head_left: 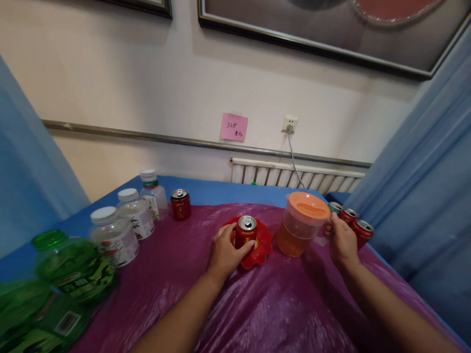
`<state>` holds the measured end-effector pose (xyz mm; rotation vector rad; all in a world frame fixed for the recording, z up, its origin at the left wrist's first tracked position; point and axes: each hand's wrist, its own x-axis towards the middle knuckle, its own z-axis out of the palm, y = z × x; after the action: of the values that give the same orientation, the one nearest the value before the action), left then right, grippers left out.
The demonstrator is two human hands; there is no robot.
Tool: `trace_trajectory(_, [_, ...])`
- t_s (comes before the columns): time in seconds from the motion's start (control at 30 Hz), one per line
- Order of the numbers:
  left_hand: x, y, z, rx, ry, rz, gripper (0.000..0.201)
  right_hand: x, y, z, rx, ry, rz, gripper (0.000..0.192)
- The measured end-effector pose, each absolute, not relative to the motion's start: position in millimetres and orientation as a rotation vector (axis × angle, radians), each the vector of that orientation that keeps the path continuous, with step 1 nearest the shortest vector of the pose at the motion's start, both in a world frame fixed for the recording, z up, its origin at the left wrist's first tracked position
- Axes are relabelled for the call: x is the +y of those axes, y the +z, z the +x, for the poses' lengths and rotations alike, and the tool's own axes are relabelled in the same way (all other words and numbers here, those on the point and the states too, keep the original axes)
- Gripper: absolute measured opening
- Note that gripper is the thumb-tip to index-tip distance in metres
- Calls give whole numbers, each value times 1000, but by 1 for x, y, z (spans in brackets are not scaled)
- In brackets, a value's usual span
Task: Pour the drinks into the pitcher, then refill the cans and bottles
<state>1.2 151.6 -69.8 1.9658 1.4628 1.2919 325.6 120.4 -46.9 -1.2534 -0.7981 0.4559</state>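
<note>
My left hand point(226, 252) is wrapped around a red drink can point(246, 232) with its top opened. The can stands upright over a red scalloped dish point(263, 245); whether its base touches the dish is hidden. To the right, my right hand point(343, 240) is closed at the handle side of a clear plastic pitcher point(294, 235). An orange lid point(308, 206) covers the pitcher, and amber liquid fills its lower part. The handle itself is mostly hidden by my fingers.
Behind my right hand stand a green can point(334, 208) and red cans point(363, 230). At left are another red can point(180, 205), white-capped clear jars point(117, 240), a clear bottle point(153, 196) and green bottles point(73, 269). Purple plastic sheeting point(165, 289) covers the table.
</note>
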Motion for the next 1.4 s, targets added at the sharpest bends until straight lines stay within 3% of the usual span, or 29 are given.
trace_trajectory(0.17, [154, -71, 0, 1472, 1364, 1971, 56, 105, -45, 310, -746, 100, -1193, 42])
trace_trajectory(0.27, [154, -72, -1, 1432, 1406, 1987, 56, 86, -48, 271, -1021, 15, -1100, 42])
trace_trajectory(0.37, [151, -70, -1, 1362, 1419, 2029, 57, 74, -57, 222, -1373, 284, -1137, 39])
trace_trajectory(0.5, [148, -70, -1, 1282, 1430, 2124, 59, 80, -64, 177, -1442, 555, -1239, 55])
trace_trajectory(0.67, [144, -71, 0, 1183, 1450, 2279, 57, 94, -58, 156, -1329, 668, -1318, 69])
trace_trajectory(0.83, [142, -69, 0, 1099, 1455, 2385, 54, 96, -58, 147, -1252, 677, -1311, 66])
trace_trajectory(0.93, [143, -66, -1, 1057, 1388, 2415, 60, 94, -54, 148, -1229, 597, -1297, 61])
trace_trajectory(1.1, [148, -67, -5, 990, 1254, 2422, 93, 73, -38, 172, -1152, 495, -1264, 58])
trace_trajectory(1.27, [159, -72, -4, 1076, 1349, 2343, 66, 27, -50, 227, -1058, 457, -1257, 60])
trace_trajectory(1.4, [165, -72, -1, 1139, 1349, 2324, 57, 9, -71, 299, -905, 269, -1476, 62])
